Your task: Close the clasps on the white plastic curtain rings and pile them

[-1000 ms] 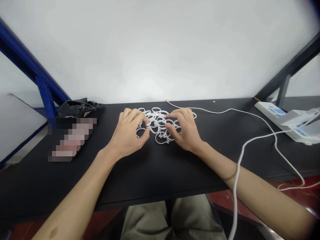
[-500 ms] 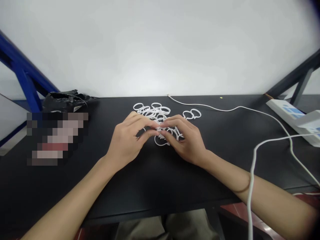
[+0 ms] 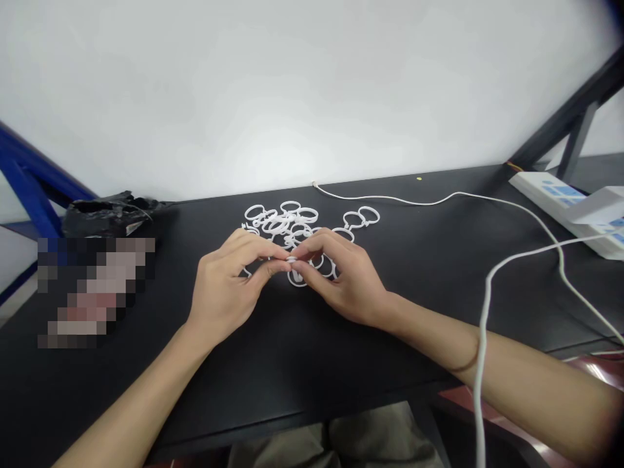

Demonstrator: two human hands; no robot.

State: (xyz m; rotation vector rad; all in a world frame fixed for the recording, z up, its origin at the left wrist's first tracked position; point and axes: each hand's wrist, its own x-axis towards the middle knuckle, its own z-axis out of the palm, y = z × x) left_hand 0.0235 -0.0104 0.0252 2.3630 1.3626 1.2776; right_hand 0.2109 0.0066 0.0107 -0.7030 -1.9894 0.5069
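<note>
My left hand (image 3: pixel 225 281) and my right hand (image 3: pixel 347 278) meet over the black table, thumb and forefinger of each pinched together. Between the fingertips is a small white plastic ring (image 3: pixel 291 259), seen nearly edge-on and mostly covered by the fingers. Just behind and under the hands lies a loose heap of thin white plastic rings (image 3: pixel 277 225) with small clasps or knobs; some look linked, though I cannot tell which. Two joined rings (image 3: pixel 369 215) lie apart from the heap, beyond my right hand.
A crumpled black plastic bag (image 3: pixel 104 214) lies at the back left, beside a blue metal frame (image 3: pixel 36 188). A white cable (image 3: pixel 390 197) crosses the table, and another (image 3: pixel 485 312) hangs over my right forearm. A white power strip (image 3: pixel 546 188) sits at right.
The camera view has tilted and shifted slightly. Both hands stay pinched together, now slightly lower and further left in view, with the white ring between the fingertips showing more clearly.
</note>
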